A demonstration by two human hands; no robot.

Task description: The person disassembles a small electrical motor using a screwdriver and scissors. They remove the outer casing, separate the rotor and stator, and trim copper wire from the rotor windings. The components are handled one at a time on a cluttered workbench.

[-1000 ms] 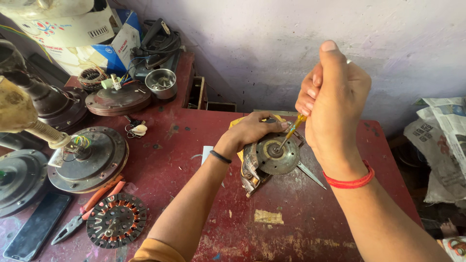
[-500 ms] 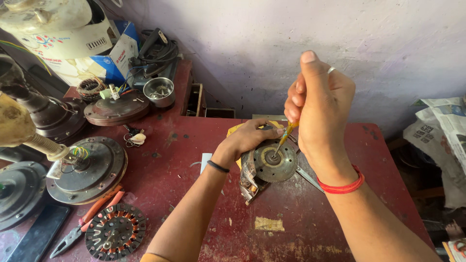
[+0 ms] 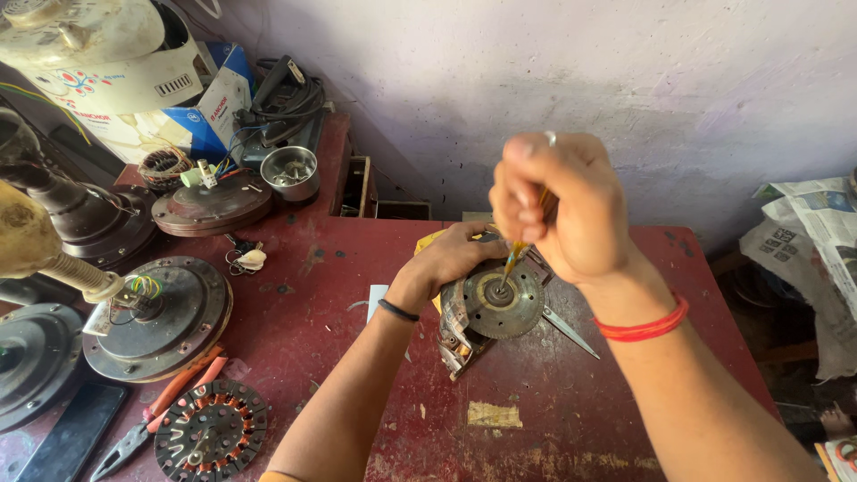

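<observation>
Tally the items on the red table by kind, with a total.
Round motor housings: 4
Wound coil cores: 2
Pliers: 1
Screwdrivers: 1
Metal bowls: 1
Phones: 1
Total: 10

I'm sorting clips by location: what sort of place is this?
Most likely a small fan or motor repair workshop: a wound stator, opened fan motor housings and pliers lie on a worn red table, where the person's hands work on another motor.
</observation>
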